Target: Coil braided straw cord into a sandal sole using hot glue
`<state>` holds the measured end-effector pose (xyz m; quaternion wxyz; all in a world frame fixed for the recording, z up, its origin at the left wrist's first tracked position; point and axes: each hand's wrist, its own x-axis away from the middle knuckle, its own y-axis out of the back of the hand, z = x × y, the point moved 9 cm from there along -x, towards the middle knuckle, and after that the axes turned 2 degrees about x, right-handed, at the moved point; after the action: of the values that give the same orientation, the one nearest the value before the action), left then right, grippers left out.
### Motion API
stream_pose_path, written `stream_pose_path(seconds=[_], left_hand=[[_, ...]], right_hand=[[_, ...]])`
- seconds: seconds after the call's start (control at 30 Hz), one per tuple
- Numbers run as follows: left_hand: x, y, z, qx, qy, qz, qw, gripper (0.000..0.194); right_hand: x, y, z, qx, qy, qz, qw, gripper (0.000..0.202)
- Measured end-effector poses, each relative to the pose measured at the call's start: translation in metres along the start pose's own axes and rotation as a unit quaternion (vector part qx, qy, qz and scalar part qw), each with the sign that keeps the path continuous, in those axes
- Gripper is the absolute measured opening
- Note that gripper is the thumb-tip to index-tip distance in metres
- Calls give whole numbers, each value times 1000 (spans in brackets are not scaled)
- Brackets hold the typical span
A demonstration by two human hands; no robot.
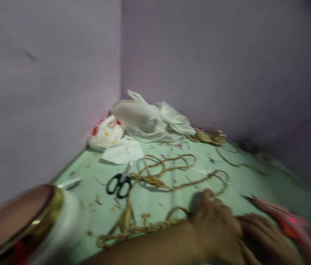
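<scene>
My left hand [216,222] reaches in from the lower left with its fingers curled, blurred by motion. Close beside it on the right, my right hand [268,239] is also closed, its fingers bent toward the left one. What lies between the two hands is hidden. A brown jute cord [155,180] runs in loose loops over the green tabletop and passes close to my left fingertips. Along the left forearm lies a twisted or braided length of the cord [144,228]. To the right of my right hand rests a pink-red glue gun [285,217] with a metal nozzle and a lit red light.
Black-handled scissors [119,185] lie left of the loops. A white tub with a gold-rimmed lid [14,217] stands at the lower left. White plastic bags [149,119] and a folded white paper [122,151] sit by the wall corner. A bundle of cord [209,137] lies at the back.
</scene>
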<state>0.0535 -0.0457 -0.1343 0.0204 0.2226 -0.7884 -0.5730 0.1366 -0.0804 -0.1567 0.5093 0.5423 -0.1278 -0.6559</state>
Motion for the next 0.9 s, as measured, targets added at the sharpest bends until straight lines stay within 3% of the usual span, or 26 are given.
stream_pose_path(seconds=[0.07,0.23,0.4,0.67,0.9], left_hand=[[-5,-5,1,15,23,-5,1000,27],[-2,-1,2,9,8,-72,997,16],[-2,2,1,1,16,-87,996,8],[3,1,12,6,84,-91,992,9],[-2,2,3,-2,43,-104,994,5]], right_hand=[[-4,3,13,60,49,65,995,18],[-19,0,26,65,33,88,993,11],[-21,3,30,41,21,72,996,9],[-22,5,27,27,-5,70,997,12],[-24,3,27,25,-19,68,997,9]])
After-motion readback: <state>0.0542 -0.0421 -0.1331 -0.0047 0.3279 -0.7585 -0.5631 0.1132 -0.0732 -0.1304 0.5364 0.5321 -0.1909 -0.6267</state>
